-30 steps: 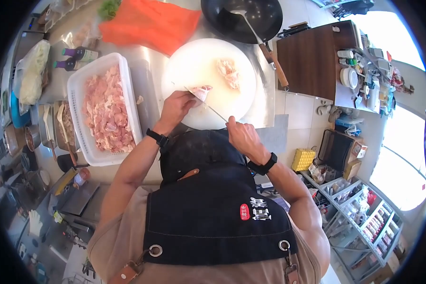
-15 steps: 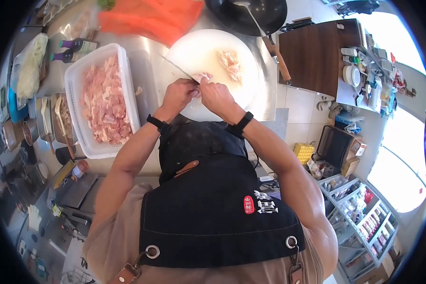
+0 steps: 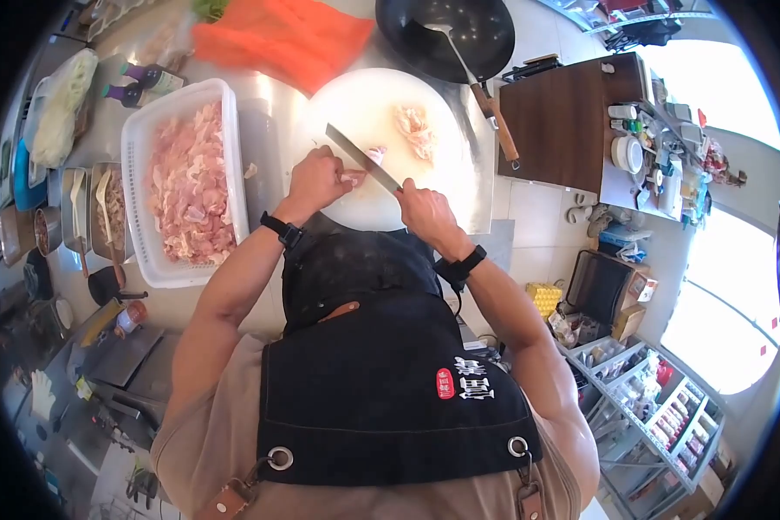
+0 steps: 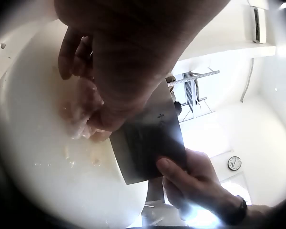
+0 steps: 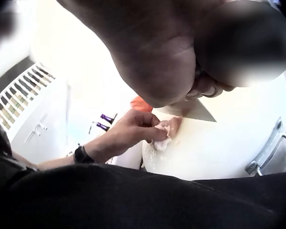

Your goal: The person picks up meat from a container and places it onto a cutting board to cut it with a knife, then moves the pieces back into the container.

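My left hand (image 3: 318, 179) pinches a piece of raw chicken (image 4: 78, 112) against a round white cutting board (image 3: 364, 100). In my right hand (image 3: 427, 212) is the handle of a cleaver (image 3: 364, 159), its broad blade slanting up and left across the board, close beside the left fingers. Another bit of chicken (image 3: 376, 154) shows at the blade's far side in the head view. A larger pile of chicken (image 3: 416, 132) lies on the right of the board. From the right wrist, the held chicken (image 5: 163, 137) appears under the left thumb, next to the blade.
Left of the board stands a white plastic basket (image 3: 237, 173) full of cut raw chicken. An orange-red bag (image 3: 277, 39) and a black wok (image 3: 485, 35) with a spatula (image 3: 459, 54) lie beyond it. Two purple-capped bottles (image 3: 152, 80) stand behind the basket.
My right hand first slid the cleaver forward up to the left hand, then drew back down and right. The blade now shows its flat side. The left hand keeps its pinch on the chicken.
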{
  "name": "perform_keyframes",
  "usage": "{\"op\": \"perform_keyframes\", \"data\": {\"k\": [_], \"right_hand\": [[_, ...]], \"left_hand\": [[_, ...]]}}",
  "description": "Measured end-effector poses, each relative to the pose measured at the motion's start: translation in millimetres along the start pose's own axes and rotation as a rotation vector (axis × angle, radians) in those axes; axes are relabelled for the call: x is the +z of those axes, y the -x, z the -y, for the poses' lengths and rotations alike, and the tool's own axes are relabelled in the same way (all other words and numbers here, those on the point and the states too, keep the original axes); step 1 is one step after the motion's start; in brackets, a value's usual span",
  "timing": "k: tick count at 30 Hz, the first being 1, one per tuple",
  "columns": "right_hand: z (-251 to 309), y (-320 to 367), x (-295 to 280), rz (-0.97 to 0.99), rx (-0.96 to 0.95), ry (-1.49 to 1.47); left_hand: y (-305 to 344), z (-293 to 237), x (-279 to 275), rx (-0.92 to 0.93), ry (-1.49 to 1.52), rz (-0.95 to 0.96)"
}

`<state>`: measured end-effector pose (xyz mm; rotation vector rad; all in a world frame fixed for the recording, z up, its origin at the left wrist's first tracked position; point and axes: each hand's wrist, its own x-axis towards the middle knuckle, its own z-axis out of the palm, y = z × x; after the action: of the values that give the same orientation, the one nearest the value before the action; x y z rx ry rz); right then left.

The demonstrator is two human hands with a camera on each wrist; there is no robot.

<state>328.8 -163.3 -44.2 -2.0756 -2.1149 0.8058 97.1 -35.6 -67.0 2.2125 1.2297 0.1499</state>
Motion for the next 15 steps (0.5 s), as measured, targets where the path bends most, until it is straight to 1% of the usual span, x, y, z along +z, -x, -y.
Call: {"op": "perform_keyframes", "data": {"k": [2,3,4,5,6,8,9,11,12,14,15], "right_hand": [[0,-2,4,-0.014,-0.004,-0.016],[2,-3,7,-0.041,0.033,-0.044],[3,-4,10,-0.066,0.066,-0.073],[6,-5,12,-0.063,0.061,-0.073],[9,-6,14,-0.086,0.080,-0.092],[15,-6,14,-0.100,0.095,-0.110],[17,-5,13,-0.103,0.096,-0.117],[23,-5,4,-0.104,0.092,-0.124],[29,-2,-5,-0.082,0.088,-0.106],[39,4,-18,-0.057,0.091,-0.092],[42,8,-24,-0.033,0.064,-0.088]], "left_hand": [[-1,7,4,-0.017,0.069,-0.032],[-3,8,5,-0.018,0.068,-0.035],[-4,11,5,-0.135,0.259,-0.013],[-5,13,6,-0.254,0.452,0.011],[-6,17,8,-0.261,0.453,0.010],[-5,27,15,-0.255,0.510,-0.175],[-1,32,20,-0.261,0.512,-0.175],[4,43,29,-0.201,0.401,-0.248],[7,39,24,-0.203,0.400,-0.249],[19,28,16,-0.204,0.349,-0.406],[22,26,14,-0.206,0.350,-0.399]]}}
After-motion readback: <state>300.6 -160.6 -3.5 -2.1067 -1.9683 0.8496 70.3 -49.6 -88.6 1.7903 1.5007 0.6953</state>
